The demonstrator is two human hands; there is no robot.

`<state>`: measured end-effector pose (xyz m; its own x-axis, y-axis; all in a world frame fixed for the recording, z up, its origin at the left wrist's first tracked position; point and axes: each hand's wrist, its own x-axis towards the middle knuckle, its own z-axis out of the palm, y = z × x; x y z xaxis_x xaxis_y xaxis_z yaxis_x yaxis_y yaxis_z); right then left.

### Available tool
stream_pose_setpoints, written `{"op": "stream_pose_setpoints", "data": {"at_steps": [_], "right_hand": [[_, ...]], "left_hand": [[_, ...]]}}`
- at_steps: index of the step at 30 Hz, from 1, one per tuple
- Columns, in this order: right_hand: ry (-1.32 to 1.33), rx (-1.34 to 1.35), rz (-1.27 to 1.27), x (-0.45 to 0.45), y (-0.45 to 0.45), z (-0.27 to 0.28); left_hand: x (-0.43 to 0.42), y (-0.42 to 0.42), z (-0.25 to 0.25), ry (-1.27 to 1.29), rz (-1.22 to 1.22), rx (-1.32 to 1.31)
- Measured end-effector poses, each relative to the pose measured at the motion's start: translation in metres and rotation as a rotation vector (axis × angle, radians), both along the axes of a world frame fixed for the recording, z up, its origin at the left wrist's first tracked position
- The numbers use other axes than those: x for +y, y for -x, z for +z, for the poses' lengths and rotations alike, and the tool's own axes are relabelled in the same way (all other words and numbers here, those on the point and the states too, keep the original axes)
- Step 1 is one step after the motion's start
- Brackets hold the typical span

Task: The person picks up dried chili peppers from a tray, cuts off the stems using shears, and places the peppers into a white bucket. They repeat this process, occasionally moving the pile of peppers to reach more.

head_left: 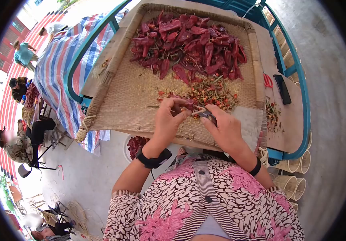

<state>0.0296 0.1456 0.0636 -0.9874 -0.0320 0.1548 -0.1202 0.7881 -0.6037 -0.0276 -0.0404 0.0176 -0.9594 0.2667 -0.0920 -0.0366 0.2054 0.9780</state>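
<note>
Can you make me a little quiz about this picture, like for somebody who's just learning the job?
1. Pick one: which hand holds the dark tool? A) left B) right
2. True or false: the black phone lies outside the woven tray.
3. Fill in the missing colour: the big pile of peppers is ____.

Key:
1. B, the right hand.
2. True.
3. Red.

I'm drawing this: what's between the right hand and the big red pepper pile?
In the head view, a heap of stems and red bits lies there on the woven tray.
</note>
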Motion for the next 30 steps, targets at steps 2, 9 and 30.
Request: {"op": "stream_pose_setpoints", "data": {"at_steps": [2,9,30], "right_hand": [[0.012,0.007,0.015,0.001,-0.001,0.001],[0.037,0.038,0.144,0.025,-0.003,0.007],[-0.046,0.171,0.308,0.068,-0.017,0.005]], "left_hand": [[0.001,-0.008,0.006,0.177,0.061,0.369],[0.01,-0.02,0.0,-0.273,-0.051,0.057],[0.052,-0.054,0.008,-0.347,0.025,0.077]]}}
